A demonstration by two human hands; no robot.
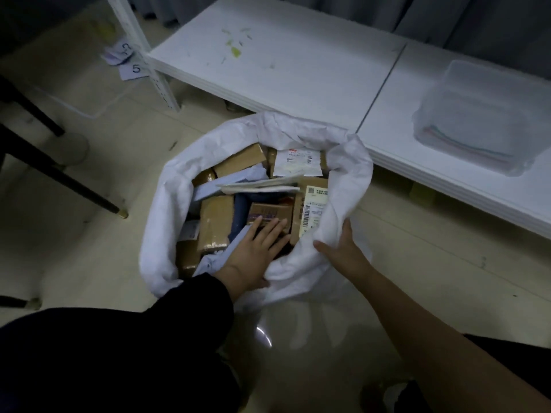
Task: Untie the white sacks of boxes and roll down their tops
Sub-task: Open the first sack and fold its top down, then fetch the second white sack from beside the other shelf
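the sack [167,210] stands open on the floor [417,278], its rolled rim leaving a wide mouth to reach into from above. inside, boxes [216,222] and parcels are packed tight, with hardly a gap between them. the left hand [256,245] lies flat over the near boxes. the low white shelf [283,64] touches the sack's far side. dark chair legs [59,180] stand to the left. bare floor lies right of the sack.

Crinkled, seemingly woven-plastic white sack [167,210]; brown cardboard boxes [216,222]; glossy floor [417,293].
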